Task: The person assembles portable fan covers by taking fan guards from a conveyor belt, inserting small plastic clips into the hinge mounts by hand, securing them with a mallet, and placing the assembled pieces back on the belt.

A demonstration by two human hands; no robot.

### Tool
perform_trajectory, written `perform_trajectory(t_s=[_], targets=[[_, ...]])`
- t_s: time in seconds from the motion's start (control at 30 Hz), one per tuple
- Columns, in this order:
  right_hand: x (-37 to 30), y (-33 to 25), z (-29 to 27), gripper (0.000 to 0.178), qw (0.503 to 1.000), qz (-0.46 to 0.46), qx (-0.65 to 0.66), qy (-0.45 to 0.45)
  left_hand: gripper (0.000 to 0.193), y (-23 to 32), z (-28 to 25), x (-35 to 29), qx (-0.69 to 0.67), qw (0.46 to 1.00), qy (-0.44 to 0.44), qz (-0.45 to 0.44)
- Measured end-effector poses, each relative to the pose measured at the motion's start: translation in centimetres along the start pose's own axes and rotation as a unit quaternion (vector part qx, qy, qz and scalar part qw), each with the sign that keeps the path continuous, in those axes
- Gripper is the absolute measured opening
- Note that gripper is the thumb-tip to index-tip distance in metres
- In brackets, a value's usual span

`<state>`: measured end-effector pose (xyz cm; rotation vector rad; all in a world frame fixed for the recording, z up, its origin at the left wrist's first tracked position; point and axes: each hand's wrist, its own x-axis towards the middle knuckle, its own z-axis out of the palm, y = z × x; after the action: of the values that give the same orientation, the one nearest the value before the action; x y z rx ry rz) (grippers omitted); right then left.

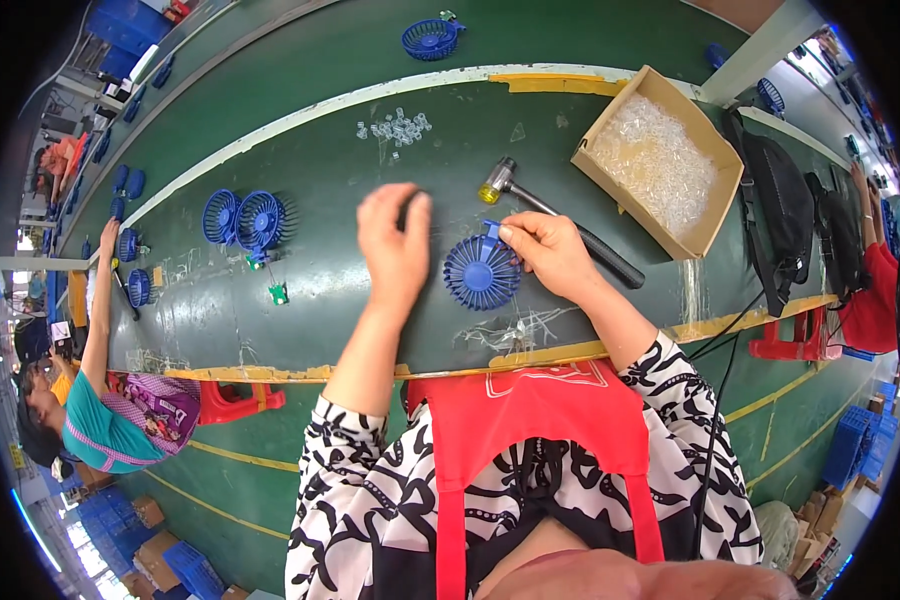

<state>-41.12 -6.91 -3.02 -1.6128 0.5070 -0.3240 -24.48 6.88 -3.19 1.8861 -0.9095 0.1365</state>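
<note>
Cardboard box (707,236) at the far right of the green table (320,180), tilted open toward the wearer, filled with small clear plastic pieces (655,160). Loose scatter of the same clear bits (398,128) further up the table, well apart from the box. Between box and hands, a hammer (555,215) with a yellow-tipped head and black handle, lying flat just behind the right hand. Right hand (550,255) closed in a pinch, thumb and fingers gripping a blue tab at the upper edge of a round blue fan grille (480,273), which lies flat on the table near the front edge, directly before the wearer. Left hand (395,245) just left of the grille, fingers curled loosely with something dark at the fingertips; whether gripping it, cannot tell. To the left, two more blue fan grilles (245,220) side by side, with a small green part (279,294) near them. Another blue grille (430,40) on the far strip beyond the white edge. Thin clear strands (520,330) near the front edge. At far left, another person (110,410) in a teal top, one arm reaching onto the table among smaller blue parts (130,245). A black bag (785,215) beside the box on the right.
</note>
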Motion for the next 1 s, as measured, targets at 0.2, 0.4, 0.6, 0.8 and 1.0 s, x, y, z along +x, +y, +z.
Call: perform_trajectory(t_s=[0.2,0.4,0.6,0.8,1.0], targets=[[0.0,-0.6,0.1,0.02,1.0,0.017,0.0,-0.003,0.023,-4.4,1.5,5.1,0.186,0.982,0.035,-0.026],[0.3,-0.1,0.0,0.02,1.0,-0.018,-0.006,-0.003,0.011,-4.3,1.9,5.7,0.172,0.984,0.048,-0.015],[0.2,0.1,-0.3,0.022,0.999,0.03,0.006,-0.023,0.018,-1.3,0.5,1.7,-0.123,0.976,0.0,-0.182],[0.1,-0.8,-0.7,0.022,0.997,0.043,0.052,-0.027,0.017,2.6,-0.8,-2.0,-0.364,0.88,-0.07,-0.297],[-1.4,-2.6,-0.4,0.021,0.99,0.044,0.124,-0.053,0.02,3.4,-1.8,-3.3,-0.495,0.774,-0.149,-0.366]])
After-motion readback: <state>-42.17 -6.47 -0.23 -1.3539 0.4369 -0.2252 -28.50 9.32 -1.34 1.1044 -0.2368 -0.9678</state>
